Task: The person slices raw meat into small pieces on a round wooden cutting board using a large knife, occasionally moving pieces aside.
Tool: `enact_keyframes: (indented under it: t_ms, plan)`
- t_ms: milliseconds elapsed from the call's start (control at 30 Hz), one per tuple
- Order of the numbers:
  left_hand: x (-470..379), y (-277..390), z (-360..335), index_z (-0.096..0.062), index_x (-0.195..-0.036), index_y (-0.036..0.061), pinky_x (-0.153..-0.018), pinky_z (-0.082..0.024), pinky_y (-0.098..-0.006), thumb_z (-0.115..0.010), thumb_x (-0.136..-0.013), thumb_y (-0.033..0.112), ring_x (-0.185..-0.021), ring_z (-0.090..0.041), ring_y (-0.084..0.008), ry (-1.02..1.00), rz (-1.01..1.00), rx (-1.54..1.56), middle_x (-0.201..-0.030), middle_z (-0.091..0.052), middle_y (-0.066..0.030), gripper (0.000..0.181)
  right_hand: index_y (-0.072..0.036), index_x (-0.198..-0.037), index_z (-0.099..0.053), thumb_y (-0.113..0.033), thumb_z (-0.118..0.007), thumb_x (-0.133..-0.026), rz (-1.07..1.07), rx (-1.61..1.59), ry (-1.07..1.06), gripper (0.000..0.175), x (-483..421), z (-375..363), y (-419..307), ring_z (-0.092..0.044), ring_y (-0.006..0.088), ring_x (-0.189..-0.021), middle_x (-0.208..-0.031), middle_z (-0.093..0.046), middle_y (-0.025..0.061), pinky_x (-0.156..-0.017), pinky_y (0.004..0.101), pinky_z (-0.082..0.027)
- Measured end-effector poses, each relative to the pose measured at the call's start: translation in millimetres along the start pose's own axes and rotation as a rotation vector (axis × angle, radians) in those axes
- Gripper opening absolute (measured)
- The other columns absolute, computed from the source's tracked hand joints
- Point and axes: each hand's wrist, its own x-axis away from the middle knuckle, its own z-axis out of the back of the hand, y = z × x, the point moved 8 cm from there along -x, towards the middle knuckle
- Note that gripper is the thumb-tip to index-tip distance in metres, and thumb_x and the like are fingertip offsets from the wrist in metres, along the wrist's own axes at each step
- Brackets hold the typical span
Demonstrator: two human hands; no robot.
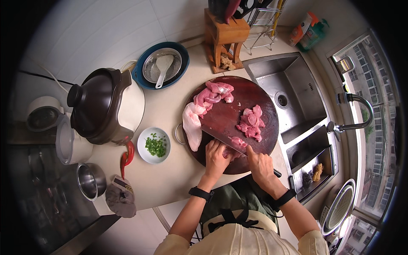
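A round dark-red wooden cutting board (220, 122) lies on the counter before me. My right hand (260, 164) grips a kitchen knife (223, 137), its blade pointing toward the upper left. Beside the blade, my left hand (217, 159) presses with curled fingers on a piece of raw meat (234, 155), partly hidden under the hand and the blade. Just beyond the blade lies a small cut piece of meat (238, 141). A heap of cut meat (251, 122) sits on the board's right side. Larger pink strips (214, 94) and a pale chicken breast (192, 126) rest along its left.
Left of the board stand a white bowl (143, 153) of chopped green onion, red chilies (127, 156) and a lidded cooker (98, 105). Behind are a blue basin (185, 62) and a wooden knife block (228, 30). A steel sink (306, 95) with a faucet (363, 102) adjoins the right.
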Motion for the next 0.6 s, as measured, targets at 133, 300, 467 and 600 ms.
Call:
enact_keyframes:
  t_ms: [133,300,467,600]
  plan:
    - [-1,7,-5,-0.061,-0.099,0.0034,-0.095,-0.043,-0.0463,-0.07,-0.066,0.002,-0.105,-0.057,-0.0346,-0.011,-0.037,-0.001,-0.104,-0.063,-0.0147,0.034,-0.007,-0.105,-0.044,-0.003,-0.052,-0.087,-0.044,0.085,0.086,0.021,24,-4,20,-0.067,0.0371,-0.067,-0.072,-0.065,0.0165,-0.058,0.048,-0.051]
    - [-2,13,-6,-0.061,-0.094,0.0043,-0.094,-0.043,-0.046,-0.068,-0.066,0.001,-0.107,-0.057,-0.0336,-0.042,-0.037,0.041,-0.103,-0.063,-0.0143,0.029,-0.007,-0.105,-0.046,-0.008,-0.054,-0.089,0.027,-0.003,0.195,0.018,-27,-8,-8,-0.065,0.0388,-0.065,-0.07,-0.063,0.0181,-0.055,0.0494,-0.048]
    - [-5,17,3,-0.054,-0.08,0.0104,-0.08,-0.044,-0.0414,-0.064,-0.066,-0.002,-0.087,-0.056,-0.0272,-0.014,-0.072,-0.038,-0.082,-0.057,-0.0051,0.022,-0.009,-0.104,-0.048,-0.012,-0.055,-0.091,-0.042,-0.007,0.217,0.016,2,-1,13,-0.064,0.0408,-0.064,-0.066,-0.062,0.0187,-0.056,0.0514,-0.046]
    - [-4,20,4,-0.053,-0.079,0.0099,-0.08,-0.044,-0.0415,-0.063,-0.066,-0.004,-0.085,-0.055,-0.0279,-0.011,-0.089,0.025,-0.079,-0.055,-0.0045,0.022,-0.007,-0.104,-0.045,-0.006,-0.053,-0.089,-0.155,0.039,0.084,0.017,35,-8,39,-0.066,0.0379,-0.066,-0.07,-0.063,0.0157,-0.056,0.0484,-0.048]
